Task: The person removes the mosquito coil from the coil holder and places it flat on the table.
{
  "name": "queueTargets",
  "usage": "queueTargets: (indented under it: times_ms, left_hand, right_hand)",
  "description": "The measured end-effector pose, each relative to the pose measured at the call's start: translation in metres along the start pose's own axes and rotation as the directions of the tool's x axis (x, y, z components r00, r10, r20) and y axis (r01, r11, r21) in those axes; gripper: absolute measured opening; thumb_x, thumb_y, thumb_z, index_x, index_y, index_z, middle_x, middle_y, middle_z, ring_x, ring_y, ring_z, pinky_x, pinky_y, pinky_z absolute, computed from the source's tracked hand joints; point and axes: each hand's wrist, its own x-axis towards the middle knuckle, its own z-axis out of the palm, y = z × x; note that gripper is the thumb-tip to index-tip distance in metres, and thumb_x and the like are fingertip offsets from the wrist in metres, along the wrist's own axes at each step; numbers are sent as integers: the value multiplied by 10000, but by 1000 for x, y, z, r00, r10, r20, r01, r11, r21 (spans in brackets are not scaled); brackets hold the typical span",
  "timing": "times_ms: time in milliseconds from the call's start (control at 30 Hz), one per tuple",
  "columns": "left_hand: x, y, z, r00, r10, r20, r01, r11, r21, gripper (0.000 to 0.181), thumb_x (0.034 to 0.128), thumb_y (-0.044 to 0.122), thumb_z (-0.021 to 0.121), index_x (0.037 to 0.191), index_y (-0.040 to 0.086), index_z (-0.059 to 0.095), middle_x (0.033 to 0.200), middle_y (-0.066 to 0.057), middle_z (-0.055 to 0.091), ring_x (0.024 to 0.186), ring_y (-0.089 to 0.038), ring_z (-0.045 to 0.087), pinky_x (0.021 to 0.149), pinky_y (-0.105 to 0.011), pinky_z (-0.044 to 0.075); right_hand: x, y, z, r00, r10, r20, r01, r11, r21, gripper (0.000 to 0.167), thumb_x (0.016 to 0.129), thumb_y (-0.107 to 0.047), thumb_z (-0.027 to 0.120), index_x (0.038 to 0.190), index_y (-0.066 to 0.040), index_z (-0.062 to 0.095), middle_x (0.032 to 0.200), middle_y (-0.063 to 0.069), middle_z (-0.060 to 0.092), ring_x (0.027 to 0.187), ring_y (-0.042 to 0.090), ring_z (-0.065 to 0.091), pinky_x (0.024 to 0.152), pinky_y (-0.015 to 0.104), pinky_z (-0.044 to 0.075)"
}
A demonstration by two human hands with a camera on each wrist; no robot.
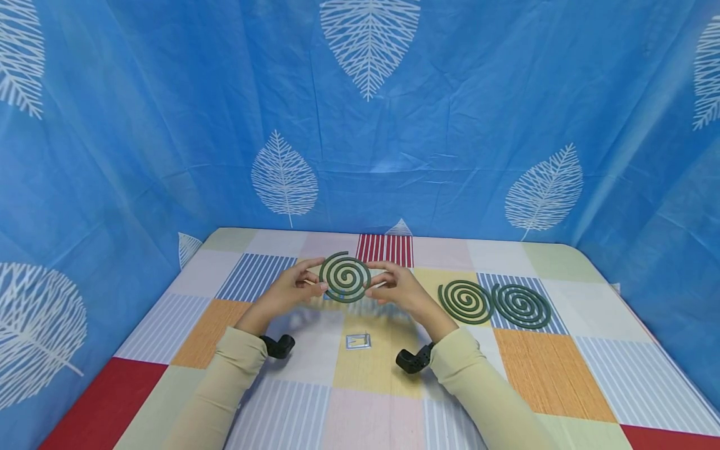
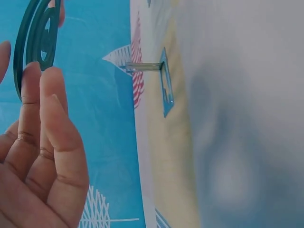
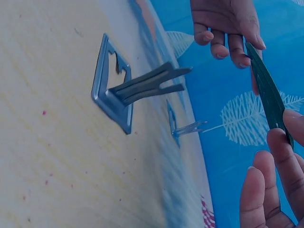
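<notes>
A green mosquito coil (image 1: 345, 278) is held up above the table, its spiral facing the head view. My left hand (image 1: 289, 289) pinches its left rim, and my right hand (image 1: 400, 289) grips the opposite rim. From the right wrist view the coil (image 3: 268, 92) appears edge-on between both hands. Below it lies a small square metal coil stand (image 1: 358, 341) with an upright forked tab, which stands out in the right wrist view. A second such stand (image 3: 173, 121) is farther back, partly seen through the coil in the head view.
Two more green coils, a left one (image 1: 465, 302) and a right one (image 1: 521, 306), lie side by side on the table to the right. A patchwork cloth (image 1: 554, 375) covers the table. Blue leaf-print curtains (image 1: 450, 125) enclose the back and sides.
</notes>
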Motion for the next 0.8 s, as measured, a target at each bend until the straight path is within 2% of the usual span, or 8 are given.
queueTargets:
  times_ms: [133,400,567,700,800]
  left_hand:
    - [-1,2,0,1000,12,14,-12,1000,-14,643,1081,73,654,1636,-76,365,1074,-126,680,937,-213,688,825,-394,564]
    - [-2,14,4,999,17,33,-16,1000,-14,653,1069,79,676,1638,-55,384,1043,-117,721,983,-370,699,835,-387,559]
    - [-3,19,9,998,27,54,-25,999,-22,664,1059,73,688,1634,-63,384,1027,-129,722,944,-317,695,794,-336,545]
    - [-4,24,14,996,44,74,-42,999,-27,664,1059,59,683,1633,-73,375,1007,-185,717,895,-314,658,771,-325,528]
    - [-6,27,18,996,59,73,-58,998,-19,662,1055,52,687,1628,-75,382,970,-173,713,822,-261,607,735,-321,510]
  right_hand:
    - [-4,-3,-3,1000,-4,14,4,1000,12,616,968,27,743,1542,56,519,1097,94,778,906,129,716,796,317,613]
    - [-10,-3,-10,999,-14,42,12,999,39,649,961,37,736,1560,67,489,1067,75,768,911,138,720,799,294,616]
    - [-15,-5,-17,996,-31,79,28,999,43,677,955,50,732,1575,76,461,1025,16,748,898,125,715,806,294,615]
    - [-21,-7,-23,993,-43,111,38,998,53,690,944,72,725,1578,84,451,1001,-11,735,888,119,711,799,289,613]
    - [-25,-7,-29,991,-48,127,42,998,50,692,947,67,730,1579,86,448,1002,-19,740,894,120,714,807,300,616]
